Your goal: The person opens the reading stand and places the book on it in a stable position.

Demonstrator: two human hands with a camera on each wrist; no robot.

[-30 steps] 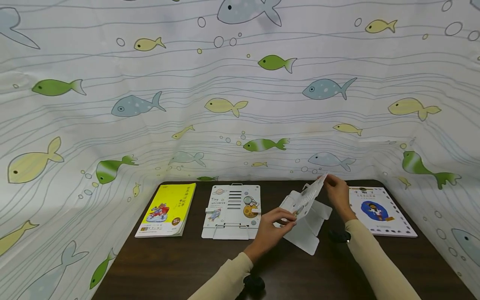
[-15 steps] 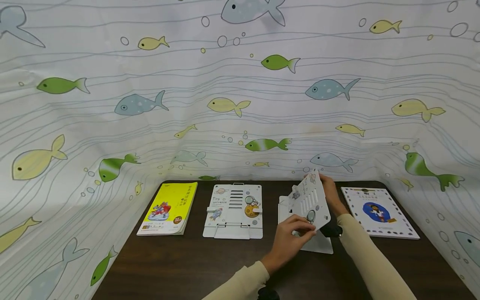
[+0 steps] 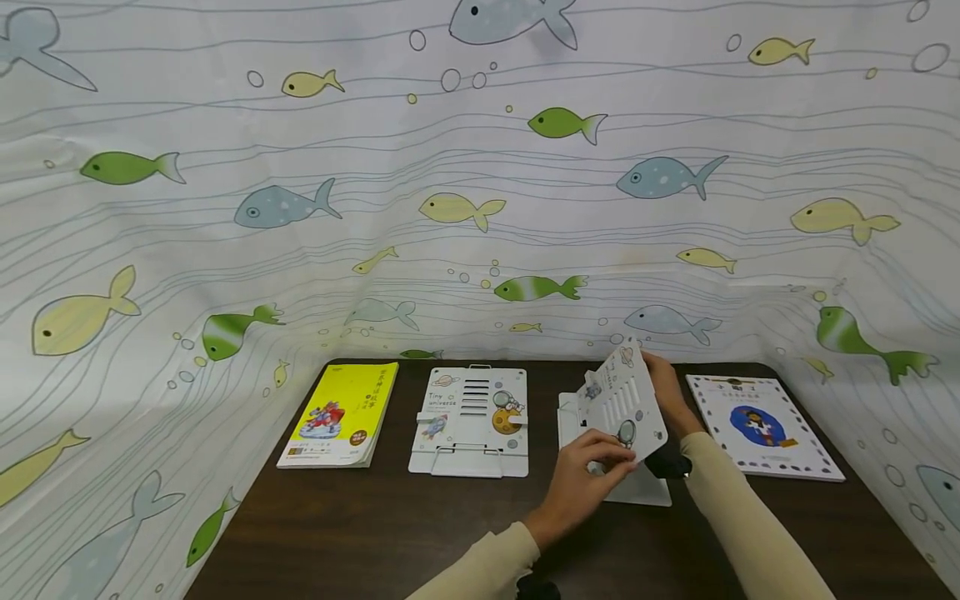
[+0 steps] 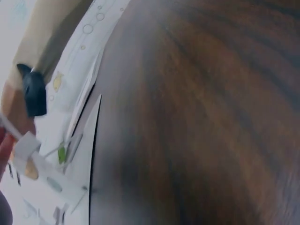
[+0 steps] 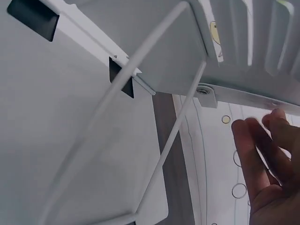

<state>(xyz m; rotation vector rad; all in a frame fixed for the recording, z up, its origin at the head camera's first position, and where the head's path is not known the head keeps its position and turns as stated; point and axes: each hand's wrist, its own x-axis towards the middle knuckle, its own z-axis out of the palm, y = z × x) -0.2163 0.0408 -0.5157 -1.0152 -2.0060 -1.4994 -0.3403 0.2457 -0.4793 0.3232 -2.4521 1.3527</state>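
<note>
A white metal book stand (image 3: 617, 398) with space drawings and slots is partly unfolded at the right of the table. Its printed panel leans up over a plain base plate (image 3: 647, 488). My left hand (image 3: 581, 477) pinches the panel's near lower corner from the front. Behind the panel, my right hand (image 3: 666, 390) holds its far upper edge, with several fingers hidden in the head view. Seen from the right wrist, the fingertips are at the panel's edge, beside a wire support (image 5: 171, 140) between panel and base.
A matching "Tiny universe" stand (image 3: 468, 422) lies flat at the middle. Left of it is a yellow book (image 3: 347, 408). A white book with a blue circle (image 3: 761, 425) lies at the right. A fish-print cloth (image 3: 480, 242) rises behind the dark wooden table (image 3: 360, 533).
The stand has turned, so its printed panel faces the head camera more. My left hand has moved right along with it, and the right hand has slipped further behind the panel.
</note>
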